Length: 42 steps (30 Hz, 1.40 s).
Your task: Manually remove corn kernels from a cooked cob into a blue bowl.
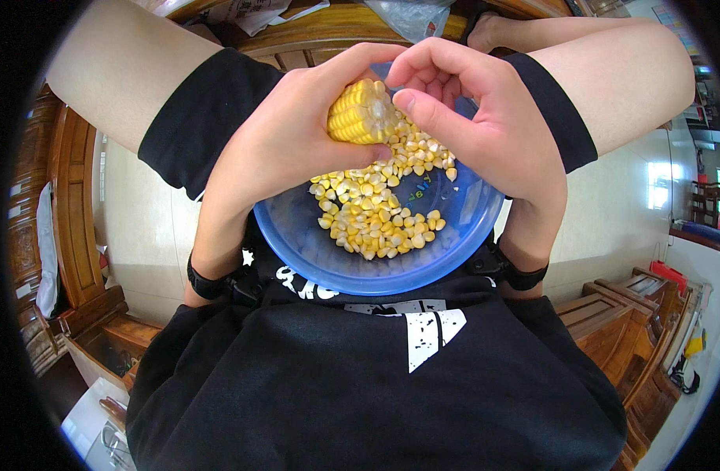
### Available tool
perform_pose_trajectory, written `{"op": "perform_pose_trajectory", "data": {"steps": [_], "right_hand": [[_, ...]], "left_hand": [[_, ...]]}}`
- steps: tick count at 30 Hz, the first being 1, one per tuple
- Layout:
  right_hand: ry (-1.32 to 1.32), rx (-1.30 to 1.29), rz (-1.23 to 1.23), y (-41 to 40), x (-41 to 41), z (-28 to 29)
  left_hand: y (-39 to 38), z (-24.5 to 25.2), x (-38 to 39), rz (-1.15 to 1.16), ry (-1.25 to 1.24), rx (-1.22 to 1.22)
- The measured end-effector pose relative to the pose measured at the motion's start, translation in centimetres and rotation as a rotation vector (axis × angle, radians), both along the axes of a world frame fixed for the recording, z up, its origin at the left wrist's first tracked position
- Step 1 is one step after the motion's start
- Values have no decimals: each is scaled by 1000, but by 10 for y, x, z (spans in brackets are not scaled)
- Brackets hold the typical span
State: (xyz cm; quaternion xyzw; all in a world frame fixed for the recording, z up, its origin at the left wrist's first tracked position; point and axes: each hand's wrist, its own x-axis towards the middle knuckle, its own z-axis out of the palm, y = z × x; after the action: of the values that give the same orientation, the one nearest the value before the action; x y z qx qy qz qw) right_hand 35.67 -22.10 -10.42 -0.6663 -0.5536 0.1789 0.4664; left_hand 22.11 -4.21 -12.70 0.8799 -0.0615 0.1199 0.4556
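Observation:
My left hand [283,126] is wrapped around an ear of corn [359,116], its cut end with rows of yellow kernels turned up towards me. Beside that end, my right hand [478,112] has its thumb and fingers curled and apart, with nothing visible between them; whether the fingertips touch the corn cannot be told. Below both hands, a blue translucent plastic bowl [372,284] rests on my lap. Loose corn kernels [383,226] lie in the bowl, in a curved heap over its left and lower side. The hands hide the bowl's far part.
A wooden bench or table edge [330,29] with a clear plastic bag [416,17] lies beyond my knees. Carved wooden furniture [77,206] stands at the left, more wooden furniture [619,329] at the right. Pale floor tiles [142,235] show on both sides of my legs.

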Motion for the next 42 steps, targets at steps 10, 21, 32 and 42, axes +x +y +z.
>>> {"op": "perform_pose_trajectory", "data": {"steps": [10, 21, 32, 42], "right_hand": [[-14, 86, -15, 5, 0, -5], [-35, 108, -19, 9, 0, -7], [-32, 119, -15, 11, -1, -8], [-13, 134, -4, 11, 0, -10]], "left_hand": [[2, -1, 0, -11, -1, 15], [6, -2, -1, -23, 12, 15], [8, 1, -2, -25, 25, 36], [8, -1, -1, -29, 20, 37]]}}
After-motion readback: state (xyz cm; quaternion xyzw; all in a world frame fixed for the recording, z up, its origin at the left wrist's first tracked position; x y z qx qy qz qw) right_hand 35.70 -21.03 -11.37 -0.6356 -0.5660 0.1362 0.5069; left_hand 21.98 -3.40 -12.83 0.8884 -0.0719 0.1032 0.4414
